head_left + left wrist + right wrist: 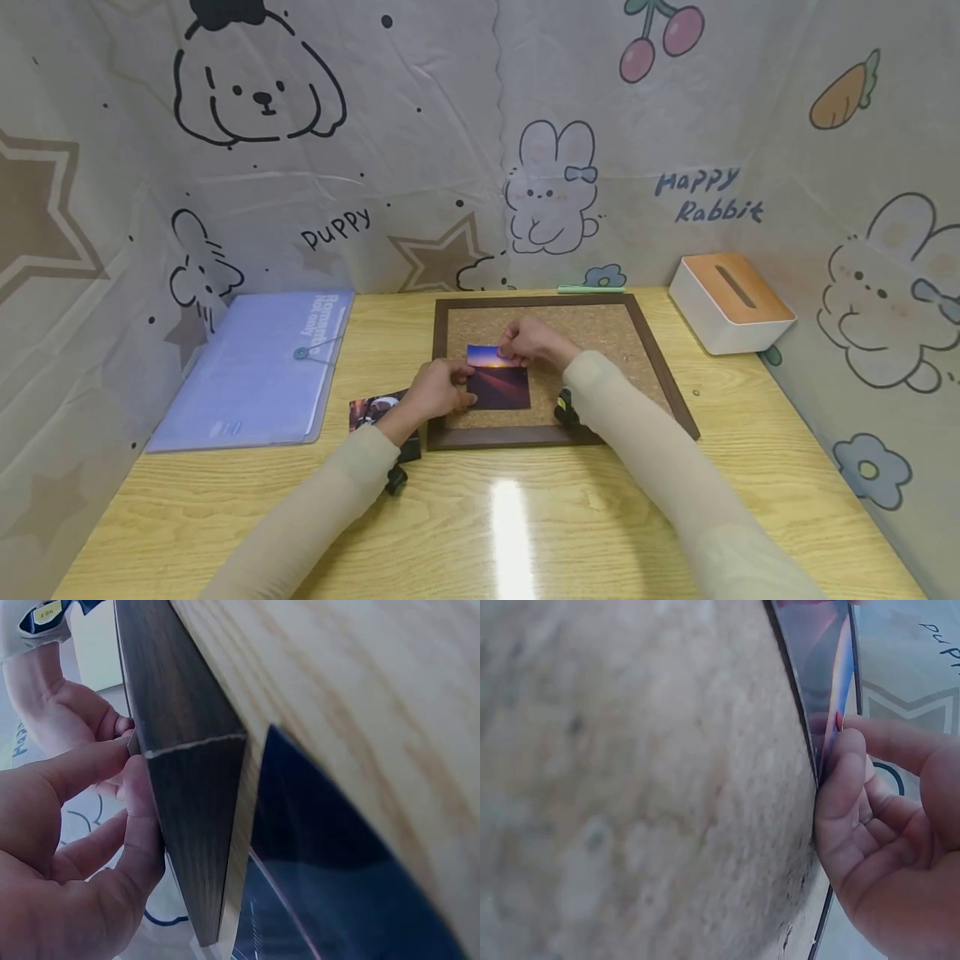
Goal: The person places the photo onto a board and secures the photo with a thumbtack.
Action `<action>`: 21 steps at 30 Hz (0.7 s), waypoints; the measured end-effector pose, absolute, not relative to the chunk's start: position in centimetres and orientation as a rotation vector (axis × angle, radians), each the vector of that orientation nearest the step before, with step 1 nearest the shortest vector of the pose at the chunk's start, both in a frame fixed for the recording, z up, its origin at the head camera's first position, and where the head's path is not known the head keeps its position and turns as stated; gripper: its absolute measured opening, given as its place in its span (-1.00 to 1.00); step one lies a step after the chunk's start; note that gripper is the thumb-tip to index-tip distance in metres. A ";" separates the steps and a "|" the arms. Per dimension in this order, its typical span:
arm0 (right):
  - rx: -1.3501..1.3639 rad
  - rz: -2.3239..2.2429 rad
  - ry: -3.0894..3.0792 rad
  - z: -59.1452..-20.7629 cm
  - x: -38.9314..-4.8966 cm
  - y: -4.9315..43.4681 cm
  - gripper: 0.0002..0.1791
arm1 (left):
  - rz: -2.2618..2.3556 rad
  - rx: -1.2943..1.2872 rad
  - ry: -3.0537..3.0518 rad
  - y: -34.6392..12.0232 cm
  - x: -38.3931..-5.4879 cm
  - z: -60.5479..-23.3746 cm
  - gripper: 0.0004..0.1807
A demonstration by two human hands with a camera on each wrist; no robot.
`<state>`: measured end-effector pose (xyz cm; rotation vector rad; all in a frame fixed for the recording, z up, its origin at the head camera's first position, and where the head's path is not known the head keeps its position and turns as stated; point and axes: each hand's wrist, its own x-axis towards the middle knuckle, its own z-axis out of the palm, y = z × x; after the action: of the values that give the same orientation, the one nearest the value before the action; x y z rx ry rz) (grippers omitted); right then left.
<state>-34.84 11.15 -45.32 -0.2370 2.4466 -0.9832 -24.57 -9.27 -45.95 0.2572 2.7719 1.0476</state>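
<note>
Inside the brown frame (495, 437), left fingers (459, 367) pinch the photo (498, 392), right fingers (512, 340) apparently a red pin (839, 721).

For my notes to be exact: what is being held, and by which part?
The photo: the left hand holds its left edge, the right hand its upper right corner. A small red thing shows there; whether it is pinched too, I cannot tell.
</note>
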 end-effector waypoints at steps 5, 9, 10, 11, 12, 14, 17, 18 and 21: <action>-0.283 -1.028 2.433 -45.4 -34.5 11.7 -0.88 | 1.032 0.262 2.766 -9.4 -24.5 -45.9 -0.51; -0.343 -1.041 2.427 -45.3 -34.2 12.3 -0.85 | 1.035 0.256 2.748 -9.4 -24.4 -45.7 -0.51; -0.351 -1.048 2.424 -45.3 -34.1 12.4 -0.84 | 1.037 0.250 2.744 -9.4 -24.4 -45.7 -0.51; -0.357 -1.053 2.421 -45.4 -34.1 12.6 -0.84 | 1.040 0.242 2.739 -9.4 -24.4 -45.7 -0.51; -0.362 -1.052 2.426 -45.4 -34.1 12.9 -0.83 | 1.044 0.236 2.734 -9.4 -24.4 -45.7 -0.51; -0.367 -1.060 2.429 -45.5 -34.0 13.3 -0.82 | 1.054 0.225 2.723 -9.4 -24.3 -45.6 -0.52; -0.373 -1.073 2.437 -45.4 -33.8 13.9 -0.82 | 1.073 0.223 2.714 -9.6 -24.3 -45.5 -0.55; -0.379 -1.080 2.440 -45.3 -33.6 14.2 -0.82 | 1.083 0.229 2.711 -9.7 -24.3 -45.5 -0.57; -0.385 -1.116 2.427 -44.9 -33.2 14.8 -0.84 | 1.133 0.247 2.706 -10.0 -24.3 -45.5 -0.61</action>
<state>-33.22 14.82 -44.93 -0.3853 2.4266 -1.1156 -24.33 -10.01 -45.50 0.2469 2.7063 1.1325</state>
